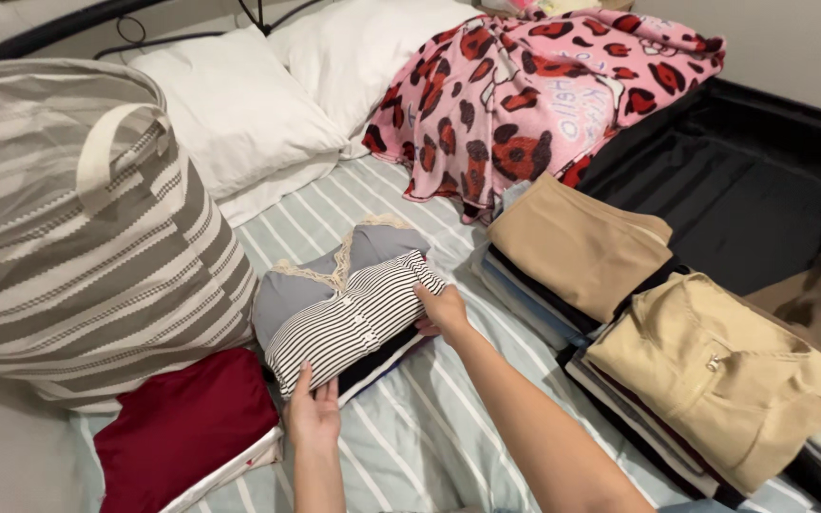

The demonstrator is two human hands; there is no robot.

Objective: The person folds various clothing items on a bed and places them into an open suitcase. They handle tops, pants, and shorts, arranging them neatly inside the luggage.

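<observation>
Striped top (349, 323) is lying folded on top of a small stack of clothes at the centre of the bed (410, 446), partly covering a grey lace-trimmed top (315, 280). Both hands are bracketing that stack: the left hand (312, 415) is pressing flat against its near edge at 6 o'clock, fingers spread and open, while the right hand (443, 309) is cupping the corner at 3 o'clock, fingers curling under the striped fabric. Holding it from two sides like this seems to be keeping the layers squared and stopping them from sliding.

At 7 o'clock, just beside the stack, a folded red garment (182, 427) is lying over something white. At 9 o'clock a big striped laundry bag (78, 237) is standing upright, touching the pile's left side. At 11 to 12 o'clock two white pillows (239, 114) are leaning at the head of the bed. At 1 o'clock a pink spotted blanket (534, 95) is lying bunched. At 3 to 4 o'clock two taller stacks topped with tan clothes (639, 313) are sitting along the edge of an open black suitcase (753, 180), probably lined up there for packing.
</observation>
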